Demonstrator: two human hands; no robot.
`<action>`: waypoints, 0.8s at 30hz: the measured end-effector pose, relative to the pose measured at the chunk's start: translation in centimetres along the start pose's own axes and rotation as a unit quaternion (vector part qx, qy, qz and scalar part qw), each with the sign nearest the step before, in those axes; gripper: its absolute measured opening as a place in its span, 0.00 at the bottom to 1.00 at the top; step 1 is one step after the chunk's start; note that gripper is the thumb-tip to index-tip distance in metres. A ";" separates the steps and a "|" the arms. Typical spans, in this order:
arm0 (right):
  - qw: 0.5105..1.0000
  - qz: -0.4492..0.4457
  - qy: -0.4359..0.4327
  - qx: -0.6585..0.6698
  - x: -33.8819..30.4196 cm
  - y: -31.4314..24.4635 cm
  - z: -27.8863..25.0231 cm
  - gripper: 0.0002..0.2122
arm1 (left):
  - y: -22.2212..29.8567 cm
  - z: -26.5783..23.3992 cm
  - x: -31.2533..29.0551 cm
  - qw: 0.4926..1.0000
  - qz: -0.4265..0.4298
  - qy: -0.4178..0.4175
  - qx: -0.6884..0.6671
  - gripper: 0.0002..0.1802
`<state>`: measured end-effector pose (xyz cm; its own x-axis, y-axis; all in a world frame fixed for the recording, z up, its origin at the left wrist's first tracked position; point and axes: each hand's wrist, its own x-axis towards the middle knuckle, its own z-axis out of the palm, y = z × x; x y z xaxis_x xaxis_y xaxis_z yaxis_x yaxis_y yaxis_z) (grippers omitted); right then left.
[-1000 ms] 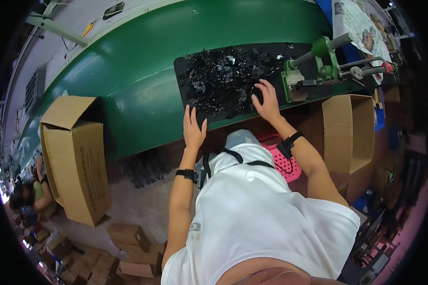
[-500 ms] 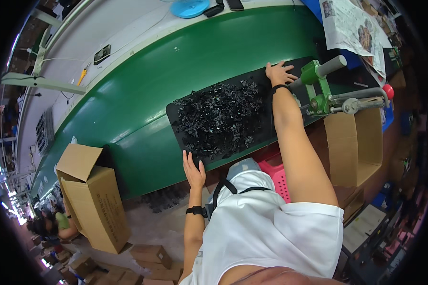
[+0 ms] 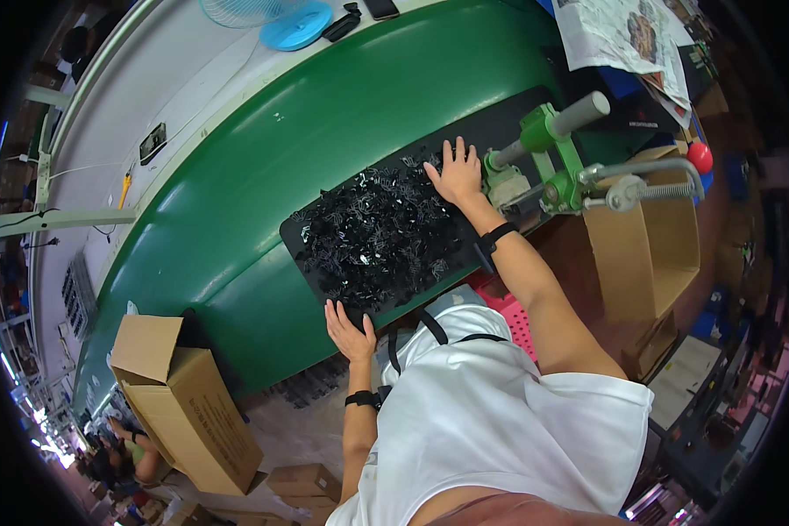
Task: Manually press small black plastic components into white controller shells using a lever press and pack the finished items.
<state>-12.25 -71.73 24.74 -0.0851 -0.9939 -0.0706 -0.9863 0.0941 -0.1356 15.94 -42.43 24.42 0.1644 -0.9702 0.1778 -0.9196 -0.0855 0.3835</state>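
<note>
Glinting in a loose, tangled heap, small black parts (image 3: 377, 232) are covering the left portion of a thin, dark mat (image 3: 500, 131) on the smooth, glossy green worktop (image 3: 228, 254). The parts are looking hard and shiny, with thin prongs in places, and are pointing every which way. Both the heap and the round-cornered mat are running lengthwise from near left to far right. The left hand (image 3: 351, 333) is lying open at the mat's near left edge, fingers extended. The right hand (image 3: 458, 178) is resting open, fingers spread, at the heap's far right; whether it is touching parts, I cannot tell. Just right of it, a green-and-grey metal press (image 3: 542, 125) is standing, its round column pointing far right.
</note>
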 end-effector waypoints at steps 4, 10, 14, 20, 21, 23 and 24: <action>0.988 -0.034 0.112 0.097 -2.7 0.3 -1.1 0.32 | 0.5 0.2 -0.2 1.000 0.010 0.002 -0.009 0.37; 0.951 -0.033 0.171 0.257 -12.7 0.6 -3.0 0.24 | -0.4 0.4 -1.2 0.997 0.041 0.028 -0.056 0.38; 0.933 0.027 0.165 0.319 -24.4 1.0 0.2 0.21 | -2.2 -0.7 -1.2 0.993 0.068 0.049 -0.088 0.36; 0.940 0.194 0.050 0.275 -43.4 9.7 8.9 0.18 | -1.8 0.2 -0.6 0.977 0.100 0.048 -0.184 0.31; 0.937 0.235 0.023 0.259 -46.0 11.1 9.6 0.17 | -2.1 0.2 -0.9 0.976 0.098 0.041 -0.190 0.31; 0.916 0.284 -0.009 0.283 -50.3 13.8 10.5 0.16 | -2.6 0.2 -1.1 0.975 0.109 0.033 -0.189 0.30; 0.897 0.317 -0.038 0.306 -51.4 14.3 10.6 0.15 | -3.7 0.1 -1.0 0.975 0.106 0.044 -0.190 0.30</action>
<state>-20.47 -18.67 15.92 -0.5681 -0.7254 -0.3887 -0.4795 0.6756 -0.5601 19.18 -41.16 22.72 0.0312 -0.9323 0.3603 -0.7398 0.2208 0.6355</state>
